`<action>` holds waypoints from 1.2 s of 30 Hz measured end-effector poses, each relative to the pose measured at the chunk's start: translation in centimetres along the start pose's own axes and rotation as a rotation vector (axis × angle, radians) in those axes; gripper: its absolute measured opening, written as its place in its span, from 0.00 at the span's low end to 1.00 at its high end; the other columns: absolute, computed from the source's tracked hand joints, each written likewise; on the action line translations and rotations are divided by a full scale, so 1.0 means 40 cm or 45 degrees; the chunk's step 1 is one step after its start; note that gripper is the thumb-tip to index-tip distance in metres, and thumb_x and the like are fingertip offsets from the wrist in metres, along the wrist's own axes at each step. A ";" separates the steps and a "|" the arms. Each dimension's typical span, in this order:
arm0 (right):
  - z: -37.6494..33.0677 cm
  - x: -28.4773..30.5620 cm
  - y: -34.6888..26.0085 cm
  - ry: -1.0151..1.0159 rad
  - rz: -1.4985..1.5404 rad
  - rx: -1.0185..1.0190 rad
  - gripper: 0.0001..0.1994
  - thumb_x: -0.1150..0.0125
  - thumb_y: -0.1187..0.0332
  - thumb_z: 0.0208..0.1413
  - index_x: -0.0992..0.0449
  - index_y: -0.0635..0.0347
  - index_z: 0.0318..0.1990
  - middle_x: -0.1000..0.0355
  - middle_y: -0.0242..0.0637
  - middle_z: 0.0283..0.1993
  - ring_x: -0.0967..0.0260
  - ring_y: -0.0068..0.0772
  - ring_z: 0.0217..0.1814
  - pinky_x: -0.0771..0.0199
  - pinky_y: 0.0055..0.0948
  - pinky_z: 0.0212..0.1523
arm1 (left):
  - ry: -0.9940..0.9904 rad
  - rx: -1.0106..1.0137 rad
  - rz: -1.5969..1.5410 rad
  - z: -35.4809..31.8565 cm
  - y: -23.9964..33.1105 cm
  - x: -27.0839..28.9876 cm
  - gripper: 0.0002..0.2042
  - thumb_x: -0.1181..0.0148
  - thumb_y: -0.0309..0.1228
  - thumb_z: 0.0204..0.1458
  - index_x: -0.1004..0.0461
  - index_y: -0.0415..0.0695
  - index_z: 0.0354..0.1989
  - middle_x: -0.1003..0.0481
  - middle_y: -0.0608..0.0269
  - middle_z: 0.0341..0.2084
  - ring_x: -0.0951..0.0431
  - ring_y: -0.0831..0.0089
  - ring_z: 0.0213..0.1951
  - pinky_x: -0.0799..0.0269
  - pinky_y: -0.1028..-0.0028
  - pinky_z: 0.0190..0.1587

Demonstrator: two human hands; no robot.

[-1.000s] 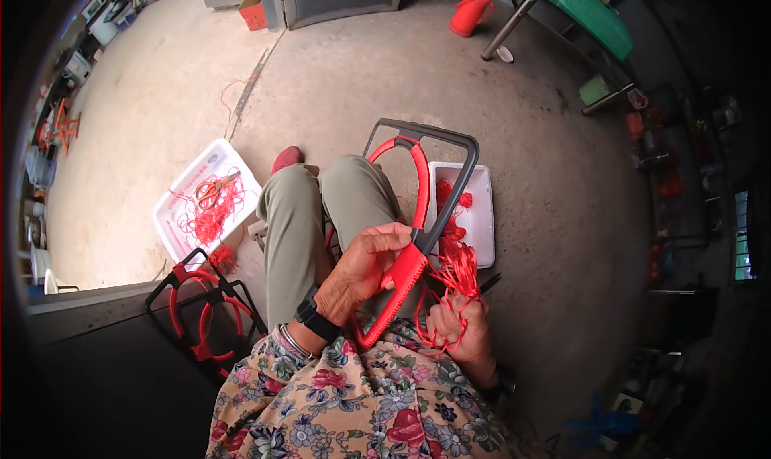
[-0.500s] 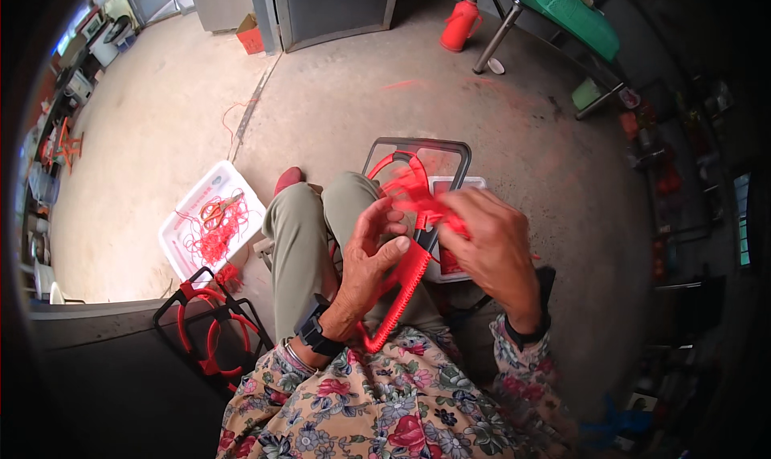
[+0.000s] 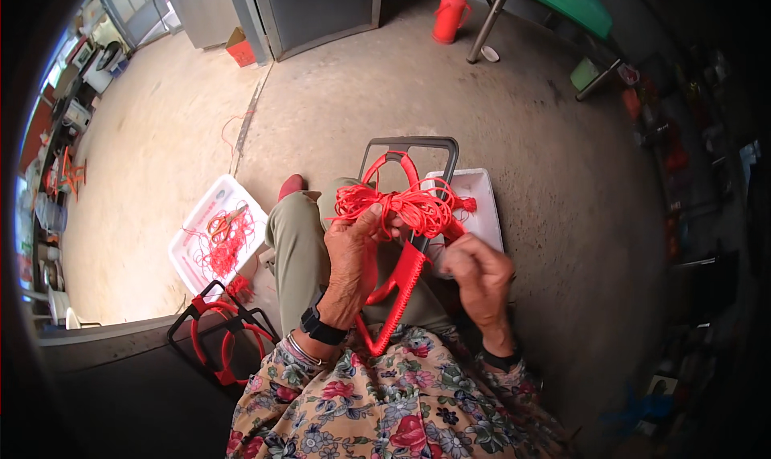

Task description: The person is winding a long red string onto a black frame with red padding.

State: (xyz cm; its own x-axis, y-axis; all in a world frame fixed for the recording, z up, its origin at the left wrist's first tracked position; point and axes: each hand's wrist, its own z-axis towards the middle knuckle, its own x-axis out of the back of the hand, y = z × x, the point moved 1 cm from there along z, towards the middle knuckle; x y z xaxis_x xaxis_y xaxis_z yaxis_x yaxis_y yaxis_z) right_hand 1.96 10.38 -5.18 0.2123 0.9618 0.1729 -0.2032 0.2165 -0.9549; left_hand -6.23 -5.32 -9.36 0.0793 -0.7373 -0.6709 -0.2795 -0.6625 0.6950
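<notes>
A bundle of red cord (image 3: 422, 206), gathered at its middle into a bow-like shape, is pinched between the thumb and fingers of my left hand (image 3: 357, 238). Below and behind it, a black frame (image 3: 434, 142) leans over my lap, with a red ring and a bar closely wrapped in red cord (image 3: 401, 294). To the right of the frame is my right hand (image 3: 479, 273), its fingers curled closed. Whatever they grip is too small or hidden to make out. The bundle covers the middle of the frame.
A white tray (image 3: 183, 254) with loose red cord and scissors (image 3: 233, 220) sits on the floor at left. Another white tray (image 3: 482, 187) with red cord lies beyond my right hand. A second black frame with red rings (image 3: 227, 330) is at lower left. Farther off stands a red thermos (image 3: 450, 17).
The red cord, blurred earlier between both hands, is now a distinct bundle in my left hand. My right hand has moved down and away from it. The view has shifted slightly.
</notes>
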 end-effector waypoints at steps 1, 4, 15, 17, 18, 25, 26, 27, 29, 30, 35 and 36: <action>-0.014 -0.014 0.022 0.003 -0.026 -0.069 0.05 0.43 0.73 0.54 0.28 0.66 0.31 0.31 0.36 0.26 0.35 0.22 0.28 0.35 0.23 0.31 | 0.014 0.010 0.018 -0.003 -0.007 0.000 0.07 0.42 0.27 0.53 0.26 0.34 0.34 0.23 0.56 0.26 0.23 0.70 0.24 0.27 0.74 0.28; -0.032 -0.041 0.119 0.005 -0.030 -0.150 0.08 0.46 0.70 0.57 0.27 0.68 0.37 0.29 0.32 0.30 0.35 0.19 0.30 0.34 0.22 0.32 | 0.084 0.019 0.067 -0.012 -0.022 -0.017 0.07 0.43 0.27 0.54 0.26 0.35 0.33 0.23 0.58 0.25 0.24 0.72 0.24 0.27 0.75 0.28; 0.018 -0.055 0.246 -0.235 0.122 -0.076 0.12 0.44 0.75 0.55 0.29 0.62 0.47 0.29 0.34 0.42 0.34 0.24 0.44 0.33 0.26 0.46 | 0.084 0.520 0.300 -0.046 -0.044 0.032 0.05 0.43 0.27 0.54 0.25 0.40 0.30 0.27 0.66 0.18 0.31 0.79 0.15 0.37 0.78 0.16; 0.029 -0.052 0.216 -0.252 0.181 -0.160 0.12 0.44 0.75 0.54 0.29 0.63 0.46 0.29 0.34 0.41 0.33 0.25 0.44 0.33 0.26 0.46 | 0.067 0.548 0.307 -0.048 -0.048 0.027 0.05 0.43 0.27 0.54 0.25 0.40 0.30 0.26 0.65 0.19 0.30 0.78 0.16 0.36 0.78 0.17; 0.032 -0.052 0.204 -0.273 0.238 -0.248 0.12 0.44 0.76 0.54 0.29 0.63 0.46 0.29 0.33 0.41 0.33 0.25 0.44 0.33 0.26 0.46 | 0.061 0.552 0.296 -0.051 -0.055 0.032 0.05 0.44 0.28 0.55 0.26 0.39 0.31 0.26 0.65 0.20 0.28 0.77 0.18 0.32 0.77 0.19; 0.038 0.052 0.152 -0.287 0.052 -0.135 0.11 0.38 0.73 0.51 0.28 0.66 0.41 0.30 0.35 0.38 0.33 0.25 0.41 0.34 0.24 0.44 | 0.045 0.625 0.353 -0.079 -0.028 0.040 0.09 0.45 0.32 0.57 0.28 0.39 0.39 0.25 0.65 0.23 0.26 0.76 0.20 0.31 0.78 0.18; 0.033 0.098 0.137 -0.349 -0.155 -0.143 0.13 0.35 0.72 0.48 0.28 0.67 0.40 0.32 0.35 0.36 0.34 0.27 0.39 0.34 0.24 0.42 | 0.042 0.628 0.356 -0.086 -0.016 0.032 0.09 0.45 0.32 0.57 0.28 0.39 0.39 0.25 0.65 0.23 0.26 0.76 0.20 0.31 0.78 0.18; 0.021 0.128 0.134 -0.374 -0.161 -0.062 0.13 0.35 0.72 0.48 0.28 0.67 0.40 0.33 0.35 0.36 0.35 0.27 0.38 0.35 0.24 0.42 | 0.008 0.647 0.353 -0.093 -0.003 0.024 0.10 0.45 0.33 0.57 0.28 0.39 0.40 0.25 0.65 0.23 0.26 0.77 0.19 0.33 0.79 0.17; 0.002 0.186 0.100 -0.413 -0.051 0.005 0.12 0.35 0.72 0.48 0.28 0.67 0.39 0.33 0.35 0.35 0.35 0.29 0.38 0.35 0.24 0.42 | -0.030 0.670 0.350 -0.097 -0.001 0.022 0.11 0.45 0.34 0.57 0.27 0.39 0.41 0.25 0.65 0.23 0.27 0.78 0.18 0.36 0.80 0.15; -0.001 0.208 0.066 -0.432 0.069 -0.006 0.12 0.35 0.73 0.48 0.28 0.67 0.39 0.33 0.36 0.35 0.35 0.30 0.39 0.35 0.25 0.43 | -0.126 0.608 0.337 -0.098 -0.006 0.026 0.11 0.44 0.34 0.57 0.28 0.38 0.42 0.25 0.66 0.24 0.27 0.79 0.19 0.38 0.81 0.15; 0.012 0.149 0.036 -0.706 -0.260 0.152 0.12 0.37 0.75 0.48 0.29 0.67 0.40 0.35 0.38 0.38 0.33 0.35 0.40 0.33 0.30 0.42 | -0.403 0.598 0.381 -0.088 -0.023 -0.001 0.09 0.45 0.31 0.57 0.28 0.39 0.42 0.23 0.65 0.32 0.23 0.80 0.30 0.28 0.81 0.32; 0.005 0.118 0.050 -0.753 -0.356 0.042 0.12 0.37 0.75 0.48 0.29 0.66 0.40 0.36 0.39 0.37 0.34 0.37 0.42 0.33 0.30 0.42 | -0.443 0.631 0.298 -0.075 -0.033 0.006 0.08 0.44 0.29 0.57 0.28 0.39 0.41 0.23 0.64 0.32 0.23 0.79 0.31 0.27 0.80 0.34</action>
State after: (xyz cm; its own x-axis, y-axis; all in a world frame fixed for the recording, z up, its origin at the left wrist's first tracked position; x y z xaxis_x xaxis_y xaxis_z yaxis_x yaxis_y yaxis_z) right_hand 2.35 15.37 -6.22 -0.2981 0.7964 0.5262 -0.2475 0.4679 -0.8484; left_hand -2.97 -5.03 -9.66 -0.3290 -0.7136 -0.6185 -0.6667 -0.2883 0.6873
